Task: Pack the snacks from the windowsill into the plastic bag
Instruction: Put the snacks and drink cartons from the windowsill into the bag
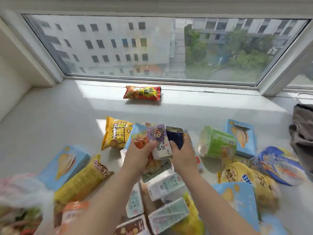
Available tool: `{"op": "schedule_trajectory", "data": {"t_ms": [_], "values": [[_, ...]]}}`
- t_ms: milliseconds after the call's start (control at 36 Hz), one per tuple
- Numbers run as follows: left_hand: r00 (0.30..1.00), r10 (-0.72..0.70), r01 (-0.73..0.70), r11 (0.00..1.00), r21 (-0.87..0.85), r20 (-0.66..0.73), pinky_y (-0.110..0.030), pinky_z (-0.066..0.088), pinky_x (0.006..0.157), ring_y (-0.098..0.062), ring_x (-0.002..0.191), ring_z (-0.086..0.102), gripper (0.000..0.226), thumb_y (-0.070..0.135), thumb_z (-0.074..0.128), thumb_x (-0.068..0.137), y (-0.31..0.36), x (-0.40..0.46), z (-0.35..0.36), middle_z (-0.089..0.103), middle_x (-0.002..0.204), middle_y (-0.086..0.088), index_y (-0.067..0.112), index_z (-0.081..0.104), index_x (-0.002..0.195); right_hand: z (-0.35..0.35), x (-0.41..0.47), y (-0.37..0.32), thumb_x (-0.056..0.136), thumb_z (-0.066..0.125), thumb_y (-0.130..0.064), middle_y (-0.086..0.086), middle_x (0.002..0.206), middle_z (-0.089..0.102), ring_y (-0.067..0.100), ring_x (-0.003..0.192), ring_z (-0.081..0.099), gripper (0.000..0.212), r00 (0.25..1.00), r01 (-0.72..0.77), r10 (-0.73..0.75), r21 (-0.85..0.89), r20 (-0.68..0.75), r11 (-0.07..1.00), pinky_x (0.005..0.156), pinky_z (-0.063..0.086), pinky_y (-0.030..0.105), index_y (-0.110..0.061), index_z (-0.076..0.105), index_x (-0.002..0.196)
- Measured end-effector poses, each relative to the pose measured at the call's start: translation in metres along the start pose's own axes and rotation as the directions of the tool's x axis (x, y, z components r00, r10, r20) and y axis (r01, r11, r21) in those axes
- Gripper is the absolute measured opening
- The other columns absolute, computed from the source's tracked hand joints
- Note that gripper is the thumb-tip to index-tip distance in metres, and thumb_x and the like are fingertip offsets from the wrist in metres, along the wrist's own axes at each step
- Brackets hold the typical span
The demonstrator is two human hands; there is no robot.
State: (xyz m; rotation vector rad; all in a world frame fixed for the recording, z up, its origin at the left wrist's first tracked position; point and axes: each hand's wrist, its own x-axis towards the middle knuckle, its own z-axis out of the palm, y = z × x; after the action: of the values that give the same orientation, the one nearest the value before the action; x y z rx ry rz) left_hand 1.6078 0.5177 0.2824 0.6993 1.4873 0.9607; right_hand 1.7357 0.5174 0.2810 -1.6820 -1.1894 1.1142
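Observation:
Many snack packs lie spread over the white windowsill (50, 119). My left hand (138, 158) grips a clear packet with red sweets (139, 138) and touches a small purple-and-white carton (160, 143). My right hand (183, 153) is closed around a dark blue packet (175, 135) beside that carton. All three are held together above the pile. A thin white plastic bag (22, 197), blurred, sits at the lower left with colourful packs inside.
A red snack pack (143, 93) lies alone near the window frame. A yellow bag (115, 133), a green roll pack (217, 145), light blue boxes (65, 164) and small white cartons (165, 185) surround my hands. Grey cloth (302, 131) rests at the right edge.

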Motion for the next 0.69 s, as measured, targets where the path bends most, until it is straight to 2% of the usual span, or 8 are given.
{"op": "schedule_trajectory", "data": {"t_ms": [139,194,306,444,500,583,639,694], "values": [[0.994,-0.012,0.021,0.997,0.081,-0.109,-0.054,0.054,0.084,-0.026,0.089,0.07,0.077,0.06,0.078,0.05,-0.033,-0.053,-0.068,0.073,0.099,-0.003,0.022,0.056,0.113,0.042,-0.074,0.004,0.096,0.05,-0.017,-0.006,0.084,0.055,0.018,0.079,0.053,0.01,0.996,0.0,0.003,-0.023,0.09,1.0,0.064,0.037,0.029,-0.016,0.045,0.104],[0.987,-0.036,0.049,0.996,0.077,-0.154,-0.054,0.053,0.085,-0.028,0.093,0.068,0.088,0.066,0.077,0.044,-0.045,-0.073,-0.096,0.071,0.104,-0.002,0.027,0.05,0.118,0.06,-0.1,0.008,0.095,0.051,-0.016,-0.007,0.087,0.057,0.016,0.081,0.054,0.013,0.99,-0.024,0.025,-0.012,0.135,1.0,0.065,0.039,0.028,-0.018,0.046,0.108],[0.972,-0.018,0.02,1.0,0.006,-0.232,-0.048,0.051,0.091,-0.02,0.1,0.066,0.074,0.049,0.079,0.059,-0.062,-0.111,-0.154,0.069,0.109,0.004,0.03,0.045,0.122,0.097,-0.145,0.009,0.094,0.053,-0.015,-0.005,0.093,0.056,0.015,0.088,0.053,0.013,0.975,-0.119,0.118,-0.005,0.19,0.993,0.075,0.037,0.026,-0.02,0.047,0.105],[0.952,-0.002,-0.011,0.999,-0.041,-0.307,-0.044,0.052,0.092,-0.017,0.096,0.069,0.046,0.023,0.076,0.077,-0.085,-0.133,-0.238,0.071,0.106,0.0,0.025,0.052,0.117,0.159,-0.19,0.003,0.091,0.059,-0.013,-0.005,0.098,0.06,0.013,0.092,0.056,0.021,0.933,-0.053,0.076,-0.075,0.351,0.996,0.074,0.04,0.02,-0.02,0.053,0.109],[0.939,-0.007,-0.012,0.999,-0.051,-0.345,-0.045,0.051,0.094,-0.018,0.096,0.069,0.048,0.025,0.078,0.075,-0.09,-0.139,-0.272,0.072,0.105,0.0,0.019,0.056,0.118,0.19,-0.206,0.0,0.091,0.059,-0.013,-0.006,0.1,0.06,0.012,0.094,0.056,0.023,0.916,-0.037,0.075,-0.104,0.393,0.994,0.08,0.038,0.023,-0.02,0.054,0.112],[0.919,-0.026,-0.001,0.998,-0.068,-0.394,-0.047,0.051,0.093,-0.019,0.095,0.069,0.05,0.034,0.079,0.07,-0.097,-0.141,-0.324,0.072,0.102,0.0,0.018,0.06,0.113,0.244,-0.223,-0.005,0.091,0.058,-0.013,-0.001,0.103,0.063,0.014,0.092,0.058,0.02,0.908,-0.071,0.096,-0.075,0.408,0.995,0.077,0.044,0.024,-0.018,0.056,0.11],[0.893,-0.05,0.004,0.995,-0.103,-0.447,-0.047,0.053,0.09,-0.02,0.092,0.069,0.039,0.031,0.078,0.072,-0.102,-0.138,-0.356,0.073,0.098,0.001,0.021,0.062,0.106,0.279,-0.229,-0.01,0.092,0.056,-0.016,-0.002,0.101,0.063,0.015,0.094,0.058,0.017,0.901,-0.128,0.148,-0.077,0.408,0.989,0.086,0.047,0.032,-0.021,0.055,0.107],[0.851,-0.074,0.019,0.994,-0.109,-0.52,-0.047,0.054,0.088,-0.02,0.091,0.069,0.052,0.045,0.077,0.06,-0.107,-0.132,-0.386,0.073,0.097,0.002,0.024,0.062,0.105,0.312,-0.233,-0.015,0.092,0.054,-0.016,-0.002,0.104,0.062,0.018,0.1,0.058,0.019,0.883,-0.207,0.211,-0.057,0.419,0.977,0.095,0.047,0.04,-0.02,0.053,0.111]]}}
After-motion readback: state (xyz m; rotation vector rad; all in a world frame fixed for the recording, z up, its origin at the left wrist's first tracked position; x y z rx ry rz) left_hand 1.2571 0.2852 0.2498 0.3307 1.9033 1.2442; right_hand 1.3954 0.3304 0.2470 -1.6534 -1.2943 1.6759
